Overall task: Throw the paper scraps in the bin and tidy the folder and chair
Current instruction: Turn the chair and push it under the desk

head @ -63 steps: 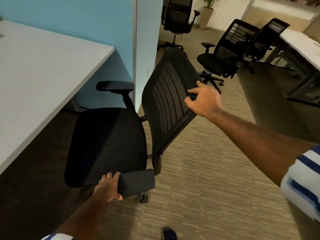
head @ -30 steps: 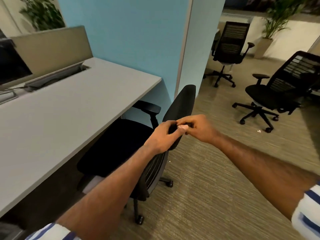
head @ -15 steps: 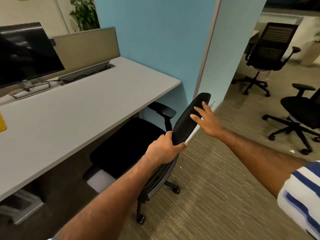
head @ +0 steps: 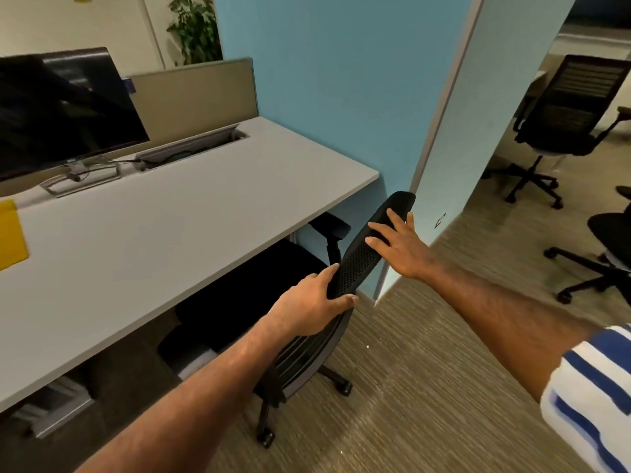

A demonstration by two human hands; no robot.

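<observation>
From the head camera, we see the black mesh chair (head: 362, 261) tucked partly under the grey bench (head: 164, 230), its seat beneath the bench edge and its backrest top facing us. Our left hand (head: 307, 308) curls its fingers (head: 341, 300) round the near end of the backrest's top rim, thumb on the mesh side. Our right hand (head: 399, 247) lies flat, fingers spread, on the far end of that rim, pressing rather than gripping. A dark monitor (head: 61, 110) stands on the bench, a yellow sheet (head: 10, 233) near its left edge. Behind stands a blue partition (head: 334, 97); brown carpet (head: 409, 387) and other office chairs (head: 566, 114) fill the right
</observation>
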